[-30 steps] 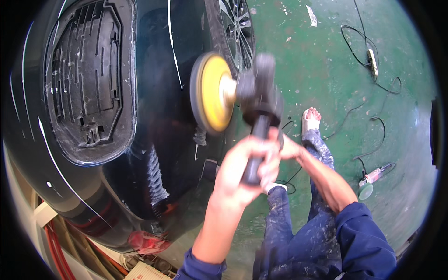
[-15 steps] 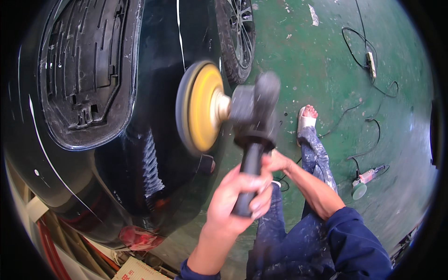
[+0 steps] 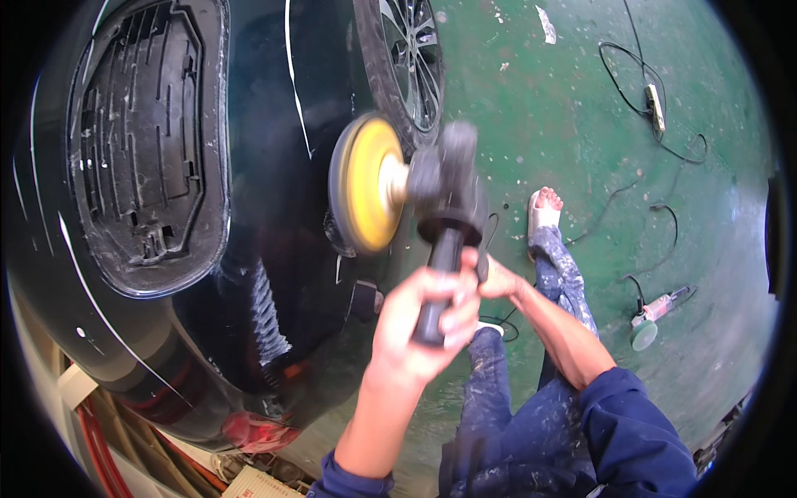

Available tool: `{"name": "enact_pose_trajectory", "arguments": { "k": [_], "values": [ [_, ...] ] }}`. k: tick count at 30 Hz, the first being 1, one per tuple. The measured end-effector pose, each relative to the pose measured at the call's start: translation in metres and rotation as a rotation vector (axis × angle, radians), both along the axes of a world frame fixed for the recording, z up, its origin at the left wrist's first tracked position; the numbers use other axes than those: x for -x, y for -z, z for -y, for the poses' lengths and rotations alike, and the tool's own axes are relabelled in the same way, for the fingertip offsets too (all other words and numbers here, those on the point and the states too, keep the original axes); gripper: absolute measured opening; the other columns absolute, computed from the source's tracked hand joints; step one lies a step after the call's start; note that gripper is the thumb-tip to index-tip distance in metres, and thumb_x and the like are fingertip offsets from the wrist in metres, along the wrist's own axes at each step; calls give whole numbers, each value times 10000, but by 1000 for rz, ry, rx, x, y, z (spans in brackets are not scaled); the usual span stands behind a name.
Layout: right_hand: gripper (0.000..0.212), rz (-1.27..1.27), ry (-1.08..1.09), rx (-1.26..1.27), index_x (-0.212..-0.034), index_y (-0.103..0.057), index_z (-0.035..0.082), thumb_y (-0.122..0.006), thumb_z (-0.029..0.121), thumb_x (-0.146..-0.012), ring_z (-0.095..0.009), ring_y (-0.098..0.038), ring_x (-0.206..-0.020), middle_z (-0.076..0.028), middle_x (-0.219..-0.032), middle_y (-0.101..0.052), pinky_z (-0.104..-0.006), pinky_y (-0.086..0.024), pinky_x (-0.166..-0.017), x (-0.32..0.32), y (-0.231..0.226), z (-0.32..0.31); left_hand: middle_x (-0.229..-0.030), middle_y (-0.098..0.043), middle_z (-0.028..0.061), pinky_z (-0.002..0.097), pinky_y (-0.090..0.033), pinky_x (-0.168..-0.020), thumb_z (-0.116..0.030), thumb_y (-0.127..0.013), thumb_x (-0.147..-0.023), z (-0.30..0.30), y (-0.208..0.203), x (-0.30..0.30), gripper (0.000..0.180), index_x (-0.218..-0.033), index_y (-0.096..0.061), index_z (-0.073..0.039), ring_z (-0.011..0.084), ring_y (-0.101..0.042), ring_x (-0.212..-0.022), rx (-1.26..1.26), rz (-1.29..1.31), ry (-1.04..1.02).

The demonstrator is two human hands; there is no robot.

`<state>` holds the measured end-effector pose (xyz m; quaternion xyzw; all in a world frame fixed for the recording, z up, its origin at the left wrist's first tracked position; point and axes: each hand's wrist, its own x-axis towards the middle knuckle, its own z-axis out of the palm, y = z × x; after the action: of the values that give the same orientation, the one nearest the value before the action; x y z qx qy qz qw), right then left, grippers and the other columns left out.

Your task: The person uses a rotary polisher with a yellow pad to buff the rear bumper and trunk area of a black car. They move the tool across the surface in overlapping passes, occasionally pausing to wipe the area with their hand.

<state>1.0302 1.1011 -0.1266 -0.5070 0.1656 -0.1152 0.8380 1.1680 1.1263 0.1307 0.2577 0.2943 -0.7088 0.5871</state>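
A black electric polisher [image 3: 447, 178] with a round pad on a yellow backing disc [image 3: 371, 187] is held sideways at the side of a dark car body [image 3: 270, 207]. The pad's face is turned to the panel, beside the wheel; it is against it or very close, I cannot tell which. My left hand [image 3: 425, 319] is wrapped round the polisher's black side handle [image 3: 444, 261]. My right hand [image 3: 498, 278] is closed on the rear part of the tool, its fingers partly hidden. A whitish streaky smear [image 3: 267, 315] lies on the panel below the pad.
The car's wheel [image 3: 411, 70] stands just beyond the pad. A red tail light [image 3: 259, 432] is at the lower left. On the green floor [image 3: 531, 116] lie a power strip [image 3: 655, 108], loose cords and a second small power tool [image 3: 656, 315]. A cardboard box [image 3: 259, 484] sits at the bottom.
The polisher and my left hand have shifted slightly upward in view, and the pad sits nearer the wheel. The view itself has moved a little. Both hands keep their grip.
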Motion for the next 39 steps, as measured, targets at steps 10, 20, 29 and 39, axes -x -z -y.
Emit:
{"name": "enact_pose_trajectory", "arguments": {
  "k": [10,20,29,39],
  "values": [
    [531,137,-76,-293,-1198,-647,70,-894,124,-731,-179,-635,-1093,-70,-1186,-667,-356,-519,-995,-18,-20,-35,-807,-523,93,305,-440,-470,-56,-501,-933,-21,-27,11,365,-1272,-466,75,152,-494,-544,-25,133,-15],
    [411,-444,-420,145,-1076,-754,145,-888,247,-701,-182,-719,-1032,-45,-1078,-758,-330,-567,-922,28,67,-165,-804,-534,115,303,-407,-425,-29,-587,-837,-137,-44,32,513,-1320,-448,71,141,-479,-470,-128,167,54],
    [468,100,121,-544,-1135,-624,95,-870,57,-739,-192,-648,-1067,-42,-1073,-661,-346,-538,-969,23,60,-44,-754,-517,71,287,-424,-497,-71,-547,-923,-1,50,11,273,-1165,-545,56,150,-494,-556,-73,-45,-37],
    [546,88,-157,249,-1253,-641,51,-798,139,-737,-236,-696,-1040,-122,-1093,-725,-364,-544,-954,40,-16,-214,-771,-510,105,307,-383,-430,-62,-634,-818,-206,-67,32,553,-1322,-463,85,136,-466,-469,-251,179,145]
  ]
}}
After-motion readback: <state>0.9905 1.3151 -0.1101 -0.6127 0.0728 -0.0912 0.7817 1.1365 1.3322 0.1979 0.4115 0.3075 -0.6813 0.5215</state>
